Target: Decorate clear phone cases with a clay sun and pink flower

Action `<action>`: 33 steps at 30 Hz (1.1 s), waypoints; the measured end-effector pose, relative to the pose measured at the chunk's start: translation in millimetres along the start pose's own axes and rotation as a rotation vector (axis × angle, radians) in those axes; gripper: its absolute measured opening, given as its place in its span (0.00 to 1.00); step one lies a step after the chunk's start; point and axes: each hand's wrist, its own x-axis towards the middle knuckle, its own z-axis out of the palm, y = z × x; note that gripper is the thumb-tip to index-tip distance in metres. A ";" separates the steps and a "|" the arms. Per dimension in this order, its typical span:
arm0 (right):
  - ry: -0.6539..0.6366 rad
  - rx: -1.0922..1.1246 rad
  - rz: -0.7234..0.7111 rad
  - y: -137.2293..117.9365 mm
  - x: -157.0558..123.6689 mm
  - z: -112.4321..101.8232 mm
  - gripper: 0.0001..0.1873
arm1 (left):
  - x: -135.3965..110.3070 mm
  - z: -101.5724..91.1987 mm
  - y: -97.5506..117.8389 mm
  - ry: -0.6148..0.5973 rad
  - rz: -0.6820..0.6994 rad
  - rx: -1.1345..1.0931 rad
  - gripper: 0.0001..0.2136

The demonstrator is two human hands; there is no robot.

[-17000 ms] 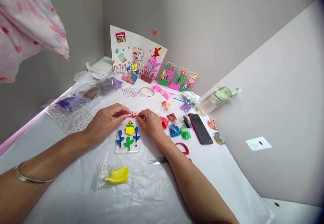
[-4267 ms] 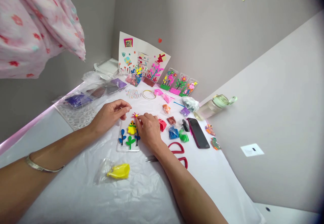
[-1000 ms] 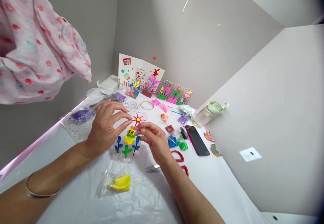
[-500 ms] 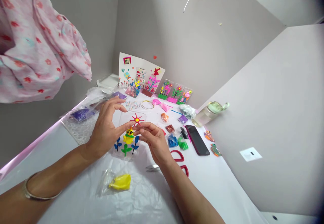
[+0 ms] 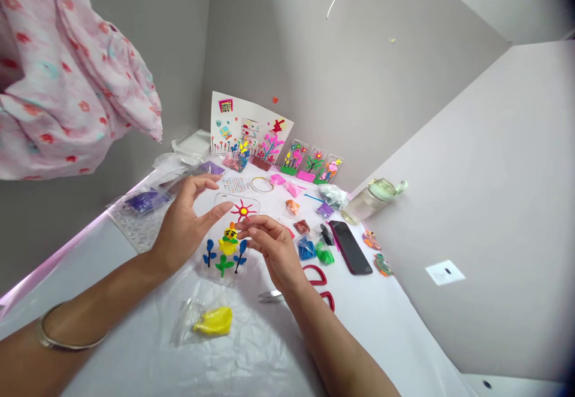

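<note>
A clear phone case (image 5: 215,274) lies on the white-covered table, decorated with a red and yellow sun (image 5: 243,210), a yellow clay chick (image 5: 228,244), blue flowers (image 5: 209,254) and a green plant (image 5: 223,265). Over its left upper side hovers my left hand (image 5: 186,223), fingers and thumb spread, holding nothing. My right hand (image 5: 276,250) is beside the chick's head, thumb and fingers drawn together in a pinch. Anything between those fingertips is too small to make out. In front of the case sits a bag of yellow clay (image 5: 214,321).
Red-handled scissors (image 5: 317,275) lie partly under my right forearm. Farther right are a phone (image 5: 350,247), a bottle (image 5: 371,200) and several small clay packets, including blue (image 5: 306,248) and green (image 5: 324,254). Decorated cases (image 5: 313,165) lean at the back wall. Floral cloth (image 5: 81,85) hangs upper left.
My left hand has drawn back slightly from the chick's head, its thumb lifting up and away from the right fingertips. My right hand stays almost in place.
</note>
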 end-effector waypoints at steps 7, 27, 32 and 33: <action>0.082 0.032 -0.009 -4.6 3.6 -4.1 0.09 | 5.4 -0.6 3.4 -0.304 -0.403 -0.287 0.18; 0.170 0.014 -0.039 -7.3 6.4 -6.9 0.11 | -6.5 8.2 9.7 -0.355 -0.422 -0.311 0.15; 0.168 -0.010 -0.050 -5.9 6.5 -8.4 0.12 | -7.5 8.7 9.3 -0.365 -0.435 -0.309 0.15; 0.165 -0.020 -0.053 -5.7 6.8 -8.7 0.12 | -7.4 8.5 9.0 -0.364 -0.439 -0.312 0.15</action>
